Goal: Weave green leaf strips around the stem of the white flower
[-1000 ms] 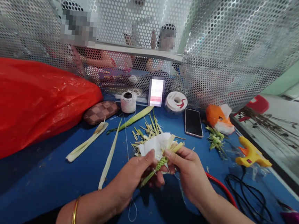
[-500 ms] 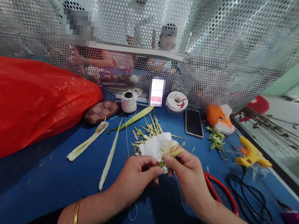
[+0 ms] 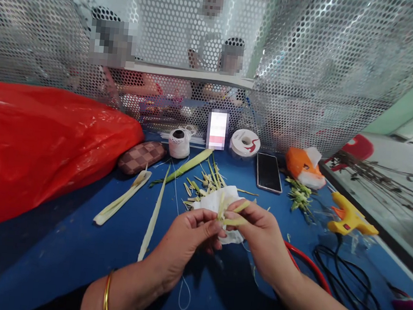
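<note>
Both hands meet over a crumpled white tissue (image 3: 235,193). Between them is a small piece of pale yellow-green leaf strips (image 3: 235,221). My left hand (image 3: 194,233) pinches the lower end of the strips between thumb and fingers. My right hand (image 3: 257,232) is closed on the strips from the other side, with their ends poking out past its fingers. Cut leaf pieces (image 3: 207,181) lie in a heap behind the tissue. Thin white thread (image 3: 184,298) loops on the table below my hands. The fingertips partly hide the held piece.
To the left are long leaf strips (image 3: 125,197), a checkered pouch (image 3: 141,157) and a red plastic bag (image 3: 40,155). Behind stand a thread spool (image 3: 179,145) and a ribbon roll (image 3: 244,144). On the right are a phone (image 3: 269,172), small green sprigs (image 3: 300,194) and a yellow glue gun (image 3: 353,216).
The leaf piece has been turned between my fingers; its strips now spread apart, pointing up and right. My left fingers have risen slightly. The camera view has shifted a little.
</note>
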Demonstrator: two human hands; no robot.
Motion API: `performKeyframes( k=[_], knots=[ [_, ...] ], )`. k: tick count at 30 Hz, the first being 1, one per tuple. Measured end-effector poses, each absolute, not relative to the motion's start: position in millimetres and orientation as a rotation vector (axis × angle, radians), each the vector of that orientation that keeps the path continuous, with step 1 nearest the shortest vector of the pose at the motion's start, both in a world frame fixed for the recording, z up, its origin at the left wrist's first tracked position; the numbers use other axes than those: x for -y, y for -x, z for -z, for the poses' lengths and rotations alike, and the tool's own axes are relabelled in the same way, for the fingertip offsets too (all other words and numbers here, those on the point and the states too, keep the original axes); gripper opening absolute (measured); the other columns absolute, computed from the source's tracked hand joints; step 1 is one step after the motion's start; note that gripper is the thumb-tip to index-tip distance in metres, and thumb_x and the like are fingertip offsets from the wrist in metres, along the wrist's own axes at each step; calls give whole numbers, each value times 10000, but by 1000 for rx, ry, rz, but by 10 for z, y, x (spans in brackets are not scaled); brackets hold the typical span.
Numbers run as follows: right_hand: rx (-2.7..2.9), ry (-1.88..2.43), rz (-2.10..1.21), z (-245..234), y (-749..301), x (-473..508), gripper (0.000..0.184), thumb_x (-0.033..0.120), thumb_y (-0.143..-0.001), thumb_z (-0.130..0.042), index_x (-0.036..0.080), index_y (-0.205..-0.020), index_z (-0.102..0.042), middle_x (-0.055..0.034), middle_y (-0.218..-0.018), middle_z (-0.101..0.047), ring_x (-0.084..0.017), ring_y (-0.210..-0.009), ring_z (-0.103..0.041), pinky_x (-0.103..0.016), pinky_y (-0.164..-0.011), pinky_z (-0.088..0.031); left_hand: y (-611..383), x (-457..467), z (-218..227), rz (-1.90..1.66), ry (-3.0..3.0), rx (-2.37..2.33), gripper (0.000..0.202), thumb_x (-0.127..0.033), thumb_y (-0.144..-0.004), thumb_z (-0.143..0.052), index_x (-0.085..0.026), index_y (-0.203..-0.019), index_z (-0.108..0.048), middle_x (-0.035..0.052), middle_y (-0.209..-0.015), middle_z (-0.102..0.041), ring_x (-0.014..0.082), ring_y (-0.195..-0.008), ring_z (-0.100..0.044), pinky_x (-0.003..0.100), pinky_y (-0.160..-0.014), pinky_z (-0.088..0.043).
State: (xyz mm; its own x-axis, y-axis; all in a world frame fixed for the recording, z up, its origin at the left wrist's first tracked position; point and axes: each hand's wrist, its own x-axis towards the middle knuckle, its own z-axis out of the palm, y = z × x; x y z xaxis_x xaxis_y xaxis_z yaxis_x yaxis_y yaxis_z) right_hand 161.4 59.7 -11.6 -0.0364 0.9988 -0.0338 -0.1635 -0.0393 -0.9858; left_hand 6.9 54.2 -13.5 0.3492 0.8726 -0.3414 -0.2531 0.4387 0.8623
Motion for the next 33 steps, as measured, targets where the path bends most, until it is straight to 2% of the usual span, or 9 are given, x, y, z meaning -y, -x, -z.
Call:
performKeyframes(
  k=[5,10,14,18,25,29,33],
  knots=[
    [1275,1115,-1171,117,-1625,-577,82,216,-730,-689,191,-657,-660,25,-637,-599,-119,-598,-520,-247,-581,-415,-35,-570,113,-794,-909,-994,304,-394,-633,-816,-140,-729,-680,-3,-618,-600,79,-530,-498,211,-541,-369],
    [1264,1098,-1072,91,-1631,-541,93,168,-729,-668,199,-643,-651,36,-605,-597,-110,-572,-518,-232,-565,-415,-14,-594,106,-774,-986,-958,324,-436,-661,-788,-137,-669,-660,-12,-603,-572,75,-513,-475,217,-539,-363],
    [1156,1038,-1124,74,-1620,-530,110,155,-738,-668,203,-643,-642,45,-593,-599,-99,-551,-534,-216,-554,-431,1,-585,111,-777,-1055,-907,315,-441,-718,-745,-133,-722,-681,-5,-620,-564,90,-546,-483,226,-556,-373],
    [1159,1028,-1162,55,-1654,-553,88,195,-740,-708,199,-663,-665,35,-632,-610,-97,-569,-542,-216,-558,-438,14,-583,120,-798,-1081,-846,274,-396,-775,-711,-139,-695,-662,3,-651,-572,103,-607,-507,234,-612,-395],
    [1258,920,-1167,50,-1721,-554,99,245,-837,-644,200,-750,-654,-1,-732,-615,-136,-685,-568,-267,-651,-462,31,-596,144,-835,-949,-741,196,-350,-792,-713,-164,-853,-710,13,-749,-602,105,-661,-532,220,-616,-411],
    [1349,1013,-885,85,-1745,-539,40,203,-862,-595,224,-886,-620,-21,-855,-610,-173,-815,-573,-310,-727,-466,38,-603,144,-835,-930,-752,209,-340,-802,-703,-162,-909,-730,30,-781,-614,105,-678,-528,219,-631,-411],
    [1687,1027,-352,52,-1763,-529,252,112,-824,-580,230,-1047,-601,-64,-1025,-610,-221,-975,-572,-393,-853,-455,35,-613,160,-865,-964,-763,216,-344,-820,-679,-164,-925,-734,33,-780,-612,120,-707,-530,231,-656,-413]
  ],
)
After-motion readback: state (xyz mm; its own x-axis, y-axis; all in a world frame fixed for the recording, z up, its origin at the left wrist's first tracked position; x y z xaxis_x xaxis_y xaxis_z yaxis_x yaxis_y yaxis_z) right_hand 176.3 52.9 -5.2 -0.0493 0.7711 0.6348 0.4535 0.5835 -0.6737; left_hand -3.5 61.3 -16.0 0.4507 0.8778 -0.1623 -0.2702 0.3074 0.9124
